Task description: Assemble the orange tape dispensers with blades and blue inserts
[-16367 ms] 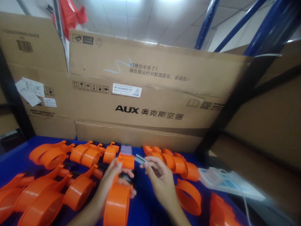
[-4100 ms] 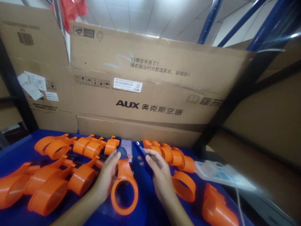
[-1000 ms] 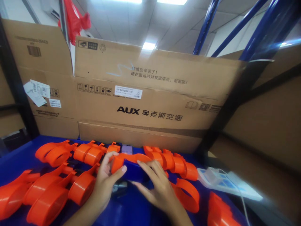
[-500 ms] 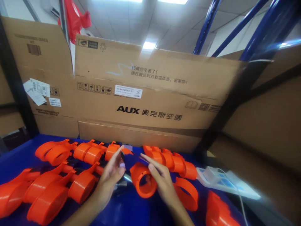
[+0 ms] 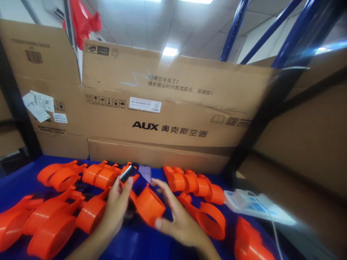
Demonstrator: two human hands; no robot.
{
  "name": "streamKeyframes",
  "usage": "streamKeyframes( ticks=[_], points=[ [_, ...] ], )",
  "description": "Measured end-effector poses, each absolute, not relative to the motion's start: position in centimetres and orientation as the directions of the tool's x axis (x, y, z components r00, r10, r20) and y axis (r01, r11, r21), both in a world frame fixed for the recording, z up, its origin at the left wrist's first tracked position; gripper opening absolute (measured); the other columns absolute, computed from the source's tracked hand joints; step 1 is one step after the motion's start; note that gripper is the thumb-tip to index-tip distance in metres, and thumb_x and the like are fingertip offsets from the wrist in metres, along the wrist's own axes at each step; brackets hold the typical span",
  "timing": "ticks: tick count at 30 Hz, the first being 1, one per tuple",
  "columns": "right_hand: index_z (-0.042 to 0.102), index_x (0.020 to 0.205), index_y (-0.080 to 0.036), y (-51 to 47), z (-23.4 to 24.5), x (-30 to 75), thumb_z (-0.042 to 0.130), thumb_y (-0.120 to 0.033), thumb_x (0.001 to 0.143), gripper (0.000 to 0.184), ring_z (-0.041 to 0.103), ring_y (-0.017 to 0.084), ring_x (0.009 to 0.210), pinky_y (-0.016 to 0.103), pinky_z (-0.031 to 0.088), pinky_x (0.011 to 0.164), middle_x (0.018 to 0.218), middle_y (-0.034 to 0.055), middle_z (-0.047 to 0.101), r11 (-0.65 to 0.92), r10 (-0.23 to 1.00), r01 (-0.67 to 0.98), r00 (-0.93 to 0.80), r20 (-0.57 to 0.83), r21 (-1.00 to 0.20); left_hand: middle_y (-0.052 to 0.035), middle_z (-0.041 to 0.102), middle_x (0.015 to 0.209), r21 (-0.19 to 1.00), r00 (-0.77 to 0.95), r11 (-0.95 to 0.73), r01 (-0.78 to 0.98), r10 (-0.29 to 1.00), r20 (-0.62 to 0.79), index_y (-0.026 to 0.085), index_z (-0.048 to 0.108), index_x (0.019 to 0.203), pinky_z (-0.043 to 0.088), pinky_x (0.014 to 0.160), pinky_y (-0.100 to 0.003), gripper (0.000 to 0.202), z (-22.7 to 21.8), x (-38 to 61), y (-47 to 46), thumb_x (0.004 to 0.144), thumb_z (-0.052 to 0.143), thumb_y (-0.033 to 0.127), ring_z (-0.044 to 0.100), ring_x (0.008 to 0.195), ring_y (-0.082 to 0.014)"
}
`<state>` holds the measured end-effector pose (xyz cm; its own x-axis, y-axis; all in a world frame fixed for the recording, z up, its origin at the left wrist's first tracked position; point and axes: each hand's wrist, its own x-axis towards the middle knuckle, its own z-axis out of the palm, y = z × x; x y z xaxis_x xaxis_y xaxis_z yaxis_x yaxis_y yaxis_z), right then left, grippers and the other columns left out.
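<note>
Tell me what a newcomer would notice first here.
First, probably, the bright orange piece between the left hand and right hand, low centre. Next, the orange rings along both sides of the blue table. Behind them stands a broad cardboard sheet marked AUX.

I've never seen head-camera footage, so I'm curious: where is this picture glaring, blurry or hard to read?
Head view: a ceiling light glares white; the AUX lettering reads clearly, but the phone digits are blurred. Also in the head view, the orange piece between the left hand and right hand looks soft.
</note>
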<state>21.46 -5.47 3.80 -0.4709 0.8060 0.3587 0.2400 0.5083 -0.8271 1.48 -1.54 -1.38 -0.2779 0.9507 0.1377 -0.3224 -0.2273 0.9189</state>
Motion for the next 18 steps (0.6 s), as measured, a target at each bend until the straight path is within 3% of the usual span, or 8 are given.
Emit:
streamKeyframes(
  ticks=[2,4,7,10,14,18],
  points=[
    [0.041,0.149,-0.027,-5.6,4.1,21.4,0.08,-0.047,0.078,0.083,0.045,0.031,0.138,0.046,0.038,0.115,0.149,0.012,0.046,0.627,0.743,0.323,-0.523,0.419,-0.709,-0.0043,0.074,0.094,0.91,-0.296,-0.197,-0.364,0.951,0.087,0.02,0.067,0.111,0.055,0.078,-0.031,0.05,-1.2,1.5,-1.5,0.078,0.074,0.056,0.069,0.091,-0.0231],
    [0.049,0.142,-0.025,-5.5,3.9,21.1,0.079,-0.035,0.08,0.07,0.051,0.029,0.134,0.044,0.041,0.113,0.143,0.0118,0.052,0.656,0.736,0.36,-0.5,0.457,-0.663,-0.0041,0.073,0.089,0.903,-0.257,-0.152,-0.401,0.965,0.048,0.02,0.066,0.109,0.056,0.074,-0.032,0.051,-0.9,1.5,-1.7,0.077,0.074,0.058,0.07,0.084,-0.0225],
    [0.058,0.128,-0.022,-4.7,2.8,20.9,0.07,-0.027,0.087,0.043,0.064,0.026,0.115,0.039,0.051,0.102,0.125,0.0104,0.065,0.632,0.767,0.317,-0.391,0.509,-0.707,-0.0077,0.073,0.087,0.892,-0.104,-0.04,-0.451,0.995,-0.008,0.018,0.064,0.108,0.057,0.066,-0.034,0.056,-0.6,1.7,-2.0,0.078,0.069,0.065,0.071,0.076,-0.0236],
    [0.063,0.117,-0.019,-3.4,1.4,21.1,0.07,-0.032,0.087,0.033,0.069,0.027,0.102,0.039,0.057,0.092,0.111,0.0097,0.072,0.572,0.82,0.273,-0.143,0.555,-0.774,-0.0136,0.074,0.095,0.892,-0.018,0.018,-0.451,0.999,-0.029,0.016,0.065,0.108,0.058,0.066,-0.035,0.062,-1.0,1.9,-1.8,0.08,0.061,0.071,0.072,0.081,-0.0265],
    [0.068,0.104,-0.017,-1.9,0.5,21.4,0.072,-0.043,0.085,0.033,0.07,0.028,0.093,0.043,0.057,0.087,0.1,0.0105,0.074,0.443,0.855,0.252,0.171,0.49,-0.861,-0.0141,0.074,0.105,0.918,-0.044,0.003,-0.398,0.999,-0.023,0.02,0.061,0.12,0.057,0.067,-0.035,0.065,-2.0,1.8,-1.1,0.081,0.058,0.073,0.071,0.092,-0.0281],
    [0.068,0.107,-0.015,-1.1,-0.1,21.3,0.074,-0.049,0.082,0.043,0.072,0.028,0.09,0.044,0.059,0.084,0.1,0.0113,0.076,0.378,0.893,0.161,0.195,0.405,-0.912,-0.013,0.074,0.102,0.928,-0.046,-0.011,-0.372,0.999,-0.007,0.018,0.061,0.12,0.055,0.067,-0.034,0.067,-2.1,1.7,-1.0,0.081,0.058,0.073,0.069,0.093,-0.0278]
  ],
)
